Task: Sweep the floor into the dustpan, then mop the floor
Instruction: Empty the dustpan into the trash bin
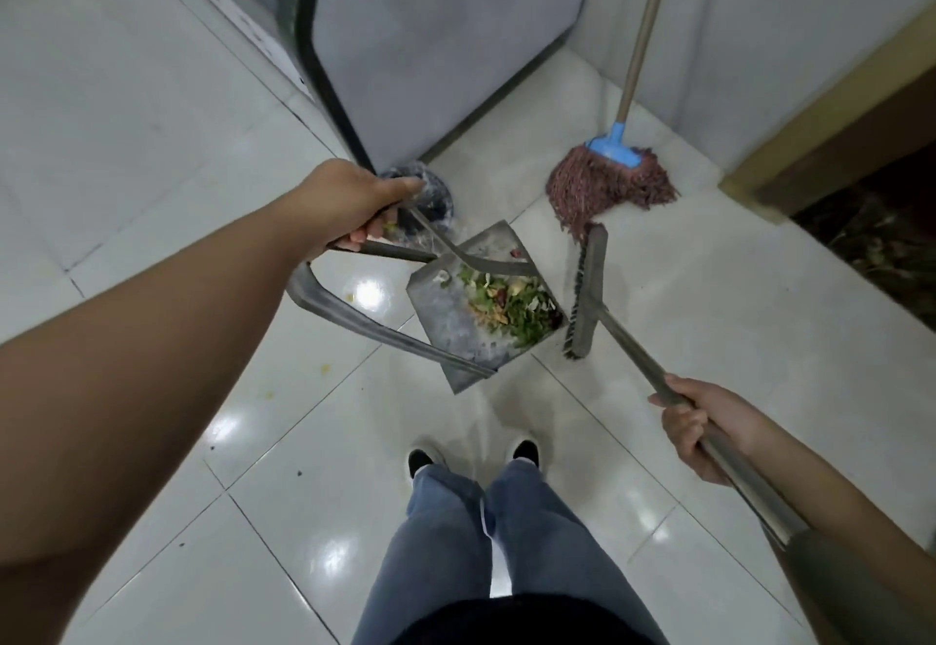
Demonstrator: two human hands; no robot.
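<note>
My left hand (344,206) grips the long handle of a grey metal dustpan (451,320), which sits tilted in front of my feet. A pile of green and brown vegetable scraps (511,307) lies in the pan's right side. My right hand (696,424) grips the grey broom handle; the broom head (585,292) stands just right of the pan's open edge, bristles toward it. A reddish-brown mop (602,183) with a blue clamp and a tan pole leans in the far corner, its strands on the floor.
A white appliance with a black edge (435,31) stands ahead, with a small dark bin (428,198) at its base. A wooden step (820,138) runs along the right. Yellowish specks (324,368) dot the glossy white tiles at left. My shoes (473,457) stand behind the pan.
</note>
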